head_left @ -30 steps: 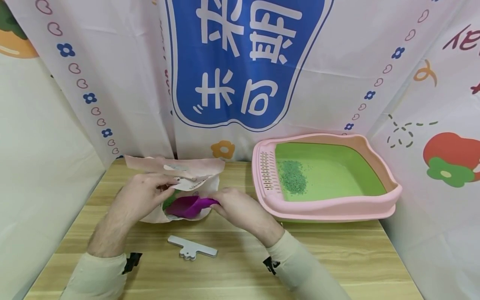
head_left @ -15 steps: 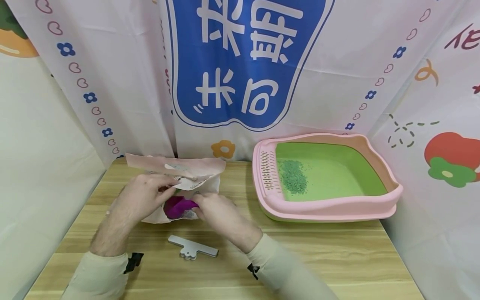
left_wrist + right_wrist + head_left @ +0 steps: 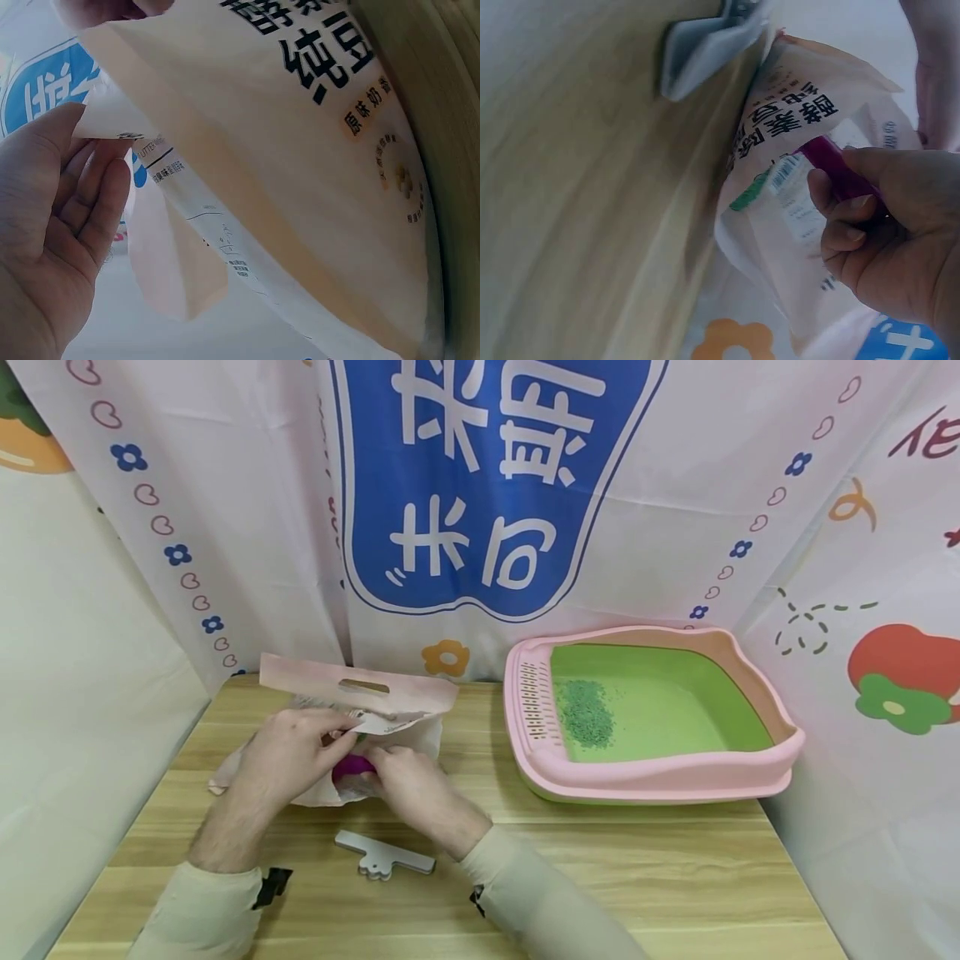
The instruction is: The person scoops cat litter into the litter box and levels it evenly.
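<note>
My left hand (image 3: pixel 300 747) pinches the opened edge of a pale pink paper litter bag (image 3: pixel 420 693) at the left back of the table; the left wrist view shows thumb and fingers on that edge. A purple scoop (image 3: pixel 351 767) is in the grip of my right hand (image 3: pixel 412 785), at the bag's mouth. In the right wrist view, fingers curl round the handle of the scoop (image 3: pixel 829 159), while its front end is hidden inside the bag. A bit of green shows between my hands in the bag's opening.
To the right stands a pink-rimmed litter box (image 3: pixel 652 772) with a green base and a slotted left ledge. A patch of green litter (image 3: pixel 587 714) lies in its left part. A grey clip (image 3: pixel 384 854) rests on the wooden table in front of the bag. Printed cloth hangs behind.
My right hand has moved left, pushing the scoop deeper into the bag, so less purple shows. The bag's top flap has risen and its handle slot shows. My left hand has barely moved.
</note>
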`<state>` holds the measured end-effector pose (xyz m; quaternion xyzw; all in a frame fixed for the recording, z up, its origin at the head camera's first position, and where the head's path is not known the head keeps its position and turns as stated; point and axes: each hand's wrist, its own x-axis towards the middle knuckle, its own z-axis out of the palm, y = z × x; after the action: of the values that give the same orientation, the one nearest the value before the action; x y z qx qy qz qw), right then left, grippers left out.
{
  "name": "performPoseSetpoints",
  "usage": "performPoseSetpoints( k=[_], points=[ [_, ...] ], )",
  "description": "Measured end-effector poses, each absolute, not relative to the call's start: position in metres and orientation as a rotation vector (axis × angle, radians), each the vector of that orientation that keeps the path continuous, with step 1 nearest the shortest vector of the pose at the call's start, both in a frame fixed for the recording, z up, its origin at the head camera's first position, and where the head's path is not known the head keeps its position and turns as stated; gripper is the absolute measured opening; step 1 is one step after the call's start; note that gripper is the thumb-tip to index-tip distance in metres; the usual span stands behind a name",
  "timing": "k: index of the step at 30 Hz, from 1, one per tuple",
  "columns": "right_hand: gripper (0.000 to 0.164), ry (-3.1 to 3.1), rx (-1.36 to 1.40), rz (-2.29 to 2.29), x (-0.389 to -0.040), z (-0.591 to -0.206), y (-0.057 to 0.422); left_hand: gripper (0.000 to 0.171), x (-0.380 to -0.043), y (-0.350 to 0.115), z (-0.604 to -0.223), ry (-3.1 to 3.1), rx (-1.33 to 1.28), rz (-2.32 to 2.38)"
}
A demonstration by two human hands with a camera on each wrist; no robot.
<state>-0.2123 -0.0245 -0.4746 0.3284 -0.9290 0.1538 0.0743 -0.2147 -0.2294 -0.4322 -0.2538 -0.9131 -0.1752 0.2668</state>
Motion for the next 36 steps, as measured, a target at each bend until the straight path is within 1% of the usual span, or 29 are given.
performPoseSetpoints(
  k=[4, 10, 13, 17, 23, 36],
  points=[
    [0.023, -2.810, 0.973, 0.485, -0.218, -0.479, -0.031, 0.011, -0.214, -0.229, -0.432, -2.466, -0.672, -0.480],
    [0.029, -2.738, 0.993, 0.164, -0.216, -0.485, -0.037, 0.013, -0.214, -0.230, -0.433, -2.463, -0.650, -0.511],
    [0.030, -2.719, 0.982, 0.107, -0.214, -0.486, -0.039, 0.013, -0.214, -0.231, -0.432, -2.458, -0.637, -0.532],
    [0.027, -2.779, 0.931, 0.167, -0.214, -0.486, -0.040, 0.013, -0.214, -0.235, -0.429, -2.446, -0.604, -0.535],
    [0.029, -2.853, 0.882, 0.292, -0.216, -0.488, -0.041, 0.017, -0.212, -0.242, -0.425, -2.429, -0.533, -0.549],
    [0.033, -2.835, 0.856, 0.382, -0.219, -0.495, -0.035, 0.015, -0.212, -0.242, -0.423, -2.478, -0.511, -0.560]
  ],
)
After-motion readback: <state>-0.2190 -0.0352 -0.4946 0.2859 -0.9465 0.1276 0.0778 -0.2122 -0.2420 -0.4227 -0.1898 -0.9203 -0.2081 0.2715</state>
